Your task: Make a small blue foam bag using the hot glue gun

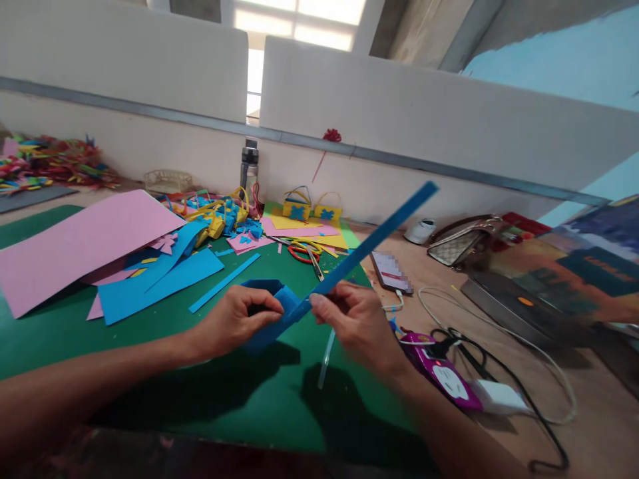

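Note:
My left hand [244, 322] pinches the edge of a small folded blue paper piece [287, 299], shaped like an open box, above the green mat. Between the thumb and fingers of my right hand [352, 319] is a long blue paper strip [379, 243]. Its lower end meets the folded piece between my hands, and its free end points up and to the right. Beneath my right hand a thin translucent strip [327, 359] slants down; whether the hand holds it I cannot tell.
On the green mat [239, 412] lie blue sheets [160, 286], a pink sheet [90, 239] and scissors [312, 251]. Small yellow paper bags [297, 209] and a bottle [249, 169] stand behind. At right are a phone [392, 271], a purple power strip [439, 372], cables and a handbag [464, 243].

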A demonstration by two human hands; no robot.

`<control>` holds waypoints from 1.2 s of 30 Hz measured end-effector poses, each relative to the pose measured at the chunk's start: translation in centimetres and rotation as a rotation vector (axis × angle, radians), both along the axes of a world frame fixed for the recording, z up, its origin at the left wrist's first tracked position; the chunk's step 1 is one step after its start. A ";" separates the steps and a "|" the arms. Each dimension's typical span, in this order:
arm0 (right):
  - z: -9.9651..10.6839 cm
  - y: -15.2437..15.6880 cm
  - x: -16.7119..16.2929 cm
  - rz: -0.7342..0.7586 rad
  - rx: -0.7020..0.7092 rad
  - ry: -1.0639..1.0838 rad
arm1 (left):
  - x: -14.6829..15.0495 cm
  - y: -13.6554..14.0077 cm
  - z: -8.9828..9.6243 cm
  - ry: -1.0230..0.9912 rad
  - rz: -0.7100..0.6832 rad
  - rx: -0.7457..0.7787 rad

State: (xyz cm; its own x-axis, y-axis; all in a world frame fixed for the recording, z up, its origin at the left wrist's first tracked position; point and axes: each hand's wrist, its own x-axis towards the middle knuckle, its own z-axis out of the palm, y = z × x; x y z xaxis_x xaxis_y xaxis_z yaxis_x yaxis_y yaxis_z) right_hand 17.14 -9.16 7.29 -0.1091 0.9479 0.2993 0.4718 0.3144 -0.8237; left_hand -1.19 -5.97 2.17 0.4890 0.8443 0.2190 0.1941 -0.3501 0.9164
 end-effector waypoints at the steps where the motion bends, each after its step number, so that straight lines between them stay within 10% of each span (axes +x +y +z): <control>1: 0.0 0.0 0.3 -0.042 0.020 0.051 | 0.0 0.1 -0.1 -0.031 0.001 -0.016; 15: -1.8 0.6 0.8 -0.131 0.078 0.198 | 0.6 -0.5 -0.4 -0.297 -0.023 -0.413; 36: -1.9 0.2 0.3 -0.123 0.045 0.183 | 0.7 -0.8 -0.8 -0.252 0.072 -0.331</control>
State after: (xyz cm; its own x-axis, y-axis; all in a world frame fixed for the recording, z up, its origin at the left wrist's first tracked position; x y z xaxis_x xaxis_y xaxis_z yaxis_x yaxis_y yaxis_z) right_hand 17.40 -9.01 5.42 0.0663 0.9359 0.3459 0.3529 0.3023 -0.8855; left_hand -0.44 -6.82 1.36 0.3917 0.9194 0.0354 -0.0374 -0.0226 0.9990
